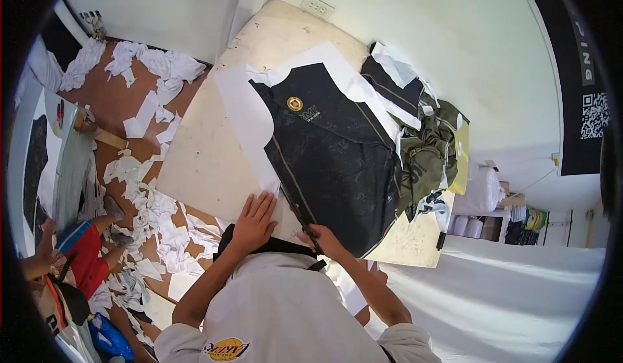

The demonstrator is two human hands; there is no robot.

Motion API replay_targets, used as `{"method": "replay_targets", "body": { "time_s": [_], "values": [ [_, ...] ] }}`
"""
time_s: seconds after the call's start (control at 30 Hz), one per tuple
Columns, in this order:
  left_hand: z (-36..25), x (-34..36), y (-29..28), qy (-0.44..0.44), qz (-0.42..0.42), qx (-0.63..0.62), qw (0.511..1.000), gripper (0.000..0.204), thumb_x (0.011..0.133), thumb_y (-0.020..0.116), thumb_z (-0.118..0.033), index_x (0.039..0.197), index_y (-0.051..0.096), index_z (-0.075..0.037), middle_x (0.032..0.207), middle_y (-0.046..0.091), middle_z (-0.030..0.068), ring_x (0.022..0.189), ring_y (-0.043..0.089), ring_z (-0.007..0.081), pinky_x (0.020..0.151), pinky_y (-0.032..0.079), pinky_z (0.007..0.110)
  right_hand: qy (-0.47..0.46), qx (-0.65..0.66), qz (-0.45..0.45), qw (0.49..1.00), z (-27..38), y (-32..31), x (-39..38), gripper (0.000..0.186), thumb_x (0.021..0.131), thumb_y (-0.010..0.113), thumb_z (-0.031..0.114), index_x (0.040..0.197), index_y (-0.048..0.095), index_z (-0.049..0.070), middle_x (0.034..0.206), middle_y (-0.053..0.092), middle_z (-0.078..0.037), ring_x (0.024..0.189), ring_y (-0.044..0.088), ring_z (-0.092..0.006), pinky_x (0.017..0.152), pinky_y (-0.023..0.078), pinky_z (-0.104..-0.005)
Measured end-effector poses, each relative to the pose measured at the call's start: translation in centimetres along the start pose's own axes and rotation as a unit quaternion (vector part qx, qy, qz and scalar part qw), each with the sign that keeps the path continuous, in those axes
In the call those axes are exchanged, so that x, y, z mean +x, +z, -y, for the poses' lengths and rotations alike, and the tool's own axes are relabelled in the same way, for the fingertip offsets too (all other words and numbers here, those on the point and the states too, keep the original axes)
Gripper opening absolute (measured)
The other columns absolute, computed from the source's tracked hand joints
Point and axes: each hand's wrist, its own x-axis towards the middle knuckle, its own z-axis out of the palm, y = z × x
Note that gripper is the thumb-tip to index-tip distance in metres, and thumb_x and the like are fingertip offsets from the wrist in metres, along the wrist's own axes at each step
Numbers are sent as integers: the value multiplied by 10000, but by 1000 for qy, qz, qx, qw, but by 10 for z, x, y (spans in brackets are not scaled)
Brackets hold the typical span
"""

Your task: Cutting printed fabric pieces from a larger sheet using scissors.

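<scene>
A black garment panel (pixel 324 155) with a small round yellow-and-red badge lies flat on white backing sheet (pixel 240 106), which shows past its left and top edges. My left hand (pixel 254 222) rests on the sheet's lower end, left of the panel, palm down with fingers stretched out. Near the panel's lower left edge, my right hand (pixel 321 240) is closed around dark scissors (pixel 309 227). The blades point up along that edge; their exact bite is hard to make out.
The pale wooden table (pixel 195 145) carries an olive-green garment (pixel 431 149) and a dark cut piece (pixel 396 87) at right. White scraps (pixel 156 220) litter the brown floor at left. Another person in red shorts (pixel 89 259) is beside a second table (pixel 68 145). Shelves (pixel 480 223) stand far right.
</scene>
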Motion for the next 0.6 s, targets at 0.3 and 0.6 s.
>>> {"method": "replay_targets", "body": {
  "time_s": [0.3, 0.6],
  "values": [
    [1, 2, -1, 2, -1, 9, 1000, 615, 876, 648, -259, 1400, 478, 16, 1466, 465, 159, 1416, 382, 296, 1198, 233, 498, 6, -24, -34, 999, 23, 5, 13, 354, 892, 755, 371, 799, 700, 34, 574, 530, 28, 488, 466, -64, 466, 357, -247],
    [13, 27, -25, 5, 31, -35, 999, 534, 875, 661, -198, 1365, 526, -34, 1343, 558, 158, 1322, 467, 318, 1128, 320, 500, -11, -72, -45, 996, 34, -2, 20, 428, 846, 789, 423, 714, 652, 39, 544, 532, 4, 455, 459, -85, 454, 365, -270]
  ]
}}
